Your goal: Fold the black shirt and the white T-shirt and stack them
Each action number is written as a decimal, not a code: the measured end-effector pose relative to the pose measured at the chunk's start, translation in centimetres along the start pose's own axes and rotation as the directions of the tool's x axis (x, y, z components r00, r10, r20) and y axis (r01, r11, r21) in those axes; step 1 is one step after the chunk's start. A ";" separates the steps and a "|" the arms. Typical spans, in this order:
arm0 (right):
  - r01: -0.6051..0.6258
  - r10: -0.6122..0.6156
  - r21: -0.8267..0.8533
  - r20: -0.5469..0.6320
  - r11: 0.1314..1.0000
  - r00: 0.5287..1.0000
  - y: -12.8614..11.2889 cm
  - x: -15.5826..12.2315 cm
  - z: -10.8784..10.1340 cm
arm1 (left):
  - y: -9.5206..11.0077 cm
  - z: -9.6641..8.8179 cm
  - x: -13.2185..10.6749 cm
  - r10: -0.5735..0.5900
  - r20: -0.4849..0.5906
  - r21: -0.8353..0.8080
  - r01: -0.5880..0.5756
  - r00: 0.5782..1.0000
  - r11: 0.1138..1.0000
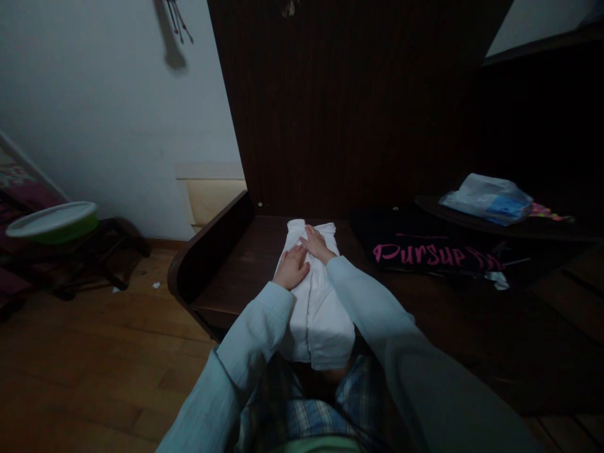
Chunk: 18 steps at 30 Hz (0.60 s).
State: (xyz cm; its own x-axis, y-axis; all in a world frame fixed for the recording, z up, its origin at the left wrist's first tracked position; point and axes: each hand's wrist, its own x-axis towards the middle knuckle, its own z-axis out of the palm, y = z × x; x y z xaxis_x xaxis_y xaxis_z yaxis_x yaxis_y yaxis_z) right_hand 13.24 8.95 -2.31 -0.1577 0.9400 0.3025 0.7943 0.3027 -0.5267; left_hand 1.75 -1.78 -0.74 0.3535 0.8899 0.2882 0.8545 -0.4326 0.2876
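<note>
A white folded garment (314,314) lies lengthwise on a dark wooden bench, its near end reaching the front edge by my lap. A seam or fold line runs down its middle. Its kind is hard to make out. My left hand (292,267) rests flat on the upper left half, fingers stretched forward. Just beyond it, my right hand (317,244) lies flat near the far end, its fingertips pointing left. Both hands press on the cloth from above, and neither grips it.
The dark wooden bench (236,270) has a raised left side and a tall back panel (353,113). To the right lies black cloth with pink lettering (438,255), below a shelf holding a plastic packet (491,198). A green basin with a pale top (56,223) stands on a stool at left.
</note>
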 end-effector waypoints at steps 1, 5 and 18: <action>0.007 -0.006 -0.053 0.017 0.999 1.000 -0.2 -0.2 0.0 | 0.0 0.0 0.0 -0.044 -0.040 -0.005 0.044 0.998 0.999; 0.018 -0.014 -0.135 0.030 0.991 0.999 -0.8 -0.6 0.1 | -0.8 0.3 0.1 -0.210 -0.148 -0.015 0.210 0.967 0.978; -0.122 0.204 0.448 -0.139 0.886 0.969 1.8 0.3 -1.6 | -6.5 -0.6 1.0 -0.243 0.051 -0.725 0.203 0.969 0.659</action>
State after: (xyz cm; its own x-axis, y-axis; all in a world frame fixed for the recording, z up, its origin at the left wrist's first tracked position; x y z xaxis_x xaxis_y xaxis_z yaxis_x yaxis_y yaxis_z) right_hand 15.55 9.55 -1.89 0.0909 0.9508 0.2962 0.4600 0.2237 -0.8593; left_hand -3.66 1.79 -1.79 0.1543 0.9745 0.1632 0.3585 -0.2091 0.9098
